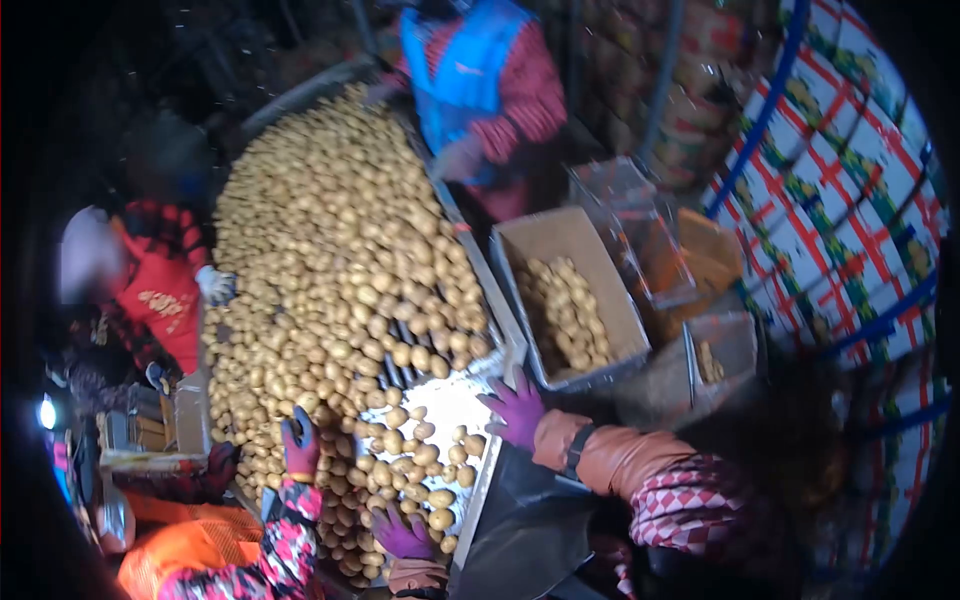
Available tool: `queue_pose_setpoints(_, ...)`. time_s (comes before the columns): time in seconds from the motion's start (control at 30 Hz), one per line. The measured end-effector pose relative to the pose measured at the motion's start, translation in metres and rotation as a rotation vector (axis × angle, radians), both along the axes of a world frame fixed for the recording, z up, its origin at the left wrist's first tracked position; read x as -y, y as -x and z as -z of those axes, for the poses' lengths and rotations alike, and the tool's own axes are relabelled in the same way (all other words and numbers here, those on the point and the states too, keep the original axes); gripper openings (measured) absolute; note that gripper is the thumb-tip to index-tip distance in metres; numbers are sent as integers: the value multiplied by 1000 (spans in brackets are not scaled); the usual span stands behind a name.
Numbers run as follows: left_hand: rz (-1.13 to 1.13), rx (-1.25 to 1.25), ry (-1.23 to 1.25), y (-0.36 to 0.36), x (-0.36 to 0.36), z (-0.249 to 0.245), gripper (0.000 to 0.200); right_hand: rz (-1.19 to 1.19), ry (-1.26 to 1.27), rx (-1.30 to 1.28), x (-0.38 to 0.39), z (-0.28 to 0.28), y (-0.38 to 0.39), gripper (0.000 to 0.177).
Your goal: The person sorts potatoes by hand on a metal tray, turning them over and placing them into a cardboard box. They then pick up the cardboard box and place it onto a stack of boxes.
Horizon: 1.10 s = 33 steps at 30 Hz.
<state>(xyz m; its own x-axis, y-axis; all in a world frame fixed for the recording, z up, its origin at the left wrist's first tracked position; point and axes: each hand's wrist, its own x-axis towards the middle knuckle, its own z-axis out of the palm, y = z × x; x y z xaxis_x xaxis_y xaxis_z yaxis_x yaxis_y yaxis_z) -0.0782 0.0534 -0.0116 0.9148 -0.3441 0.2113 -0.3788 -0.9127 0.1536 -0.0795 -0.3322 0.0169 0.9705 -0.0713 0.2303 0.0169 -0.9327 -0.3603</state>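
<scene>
My left hand [402, 535], in a purple glove, lies over potatoes [345, 250] at the near end of the sorting table, fingers spread. Under its palm I cannot see. My right hand [517, 408], gloved in purple too, has its fingers apart at the table's metal rim [487, 468]; nothing shows in it. Between my hands, loose potatoes lie on a brightly lit white surface [445, 400]. Dark rollers [393, 372] show among the potatoes just beyond.
A cardboard-lined box [625, 320] partly filled with potatoes stands right of the table, near a smaller box [735, 345]. A co-worker's gloved hand [300, 447] reaches in from the left. Other people in a red apron [160, 300] and blue vest [465, 75] stand alongside.
</scene>
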Motion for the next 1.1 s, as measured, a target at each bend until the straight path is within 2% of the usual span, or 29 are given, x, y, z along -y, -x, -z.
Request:
queue_pose_setpoints(0.03,-34,-6,23,3,6,-6,64,-5,-12,-196,3,7,-11,66)
queue_pose_setpoints(0.07,-102,-72,48,8,10,-11,63,-13,-9,-237,5,11,-15,70)
queue_pose_setpoints(0.1,-114,-52,70,9,11,-9,63,-21,10,-177,3,10,-15,69)
queue_pose_setpoints(0.23,-143,21,136,12,4,5,63,-13,92,-291,1,1,-19,67)
queue_pose_setpoints(0.43,-190,-5,175,13,11,-3,61,-20,162,-369,1,4,-22,67)
queue_pose_setpoints(0.57,-202,1,179,17,10,-2,60,-22,160,-460,-2,-12,-22,69)
queue_pose_setpoints(0.8,-213,-31,182,16,14,-9,62,-23,89,-440,-3,-15,-23,70)
queue_pose_setpoints(0.9,-213,-38,178,13,11,-5,62,-24,168,-552,-5,-45,-28,58)
queue_pose_setpoints(1.0,-226,-51,163,13,10,-4,63,-428,3,-38,56,-48,-30,45)
queue_pose_setpoints(1.1,-233,-56,151,13,15,-15,62,-59,-896,-125,127,-50,-132,52)
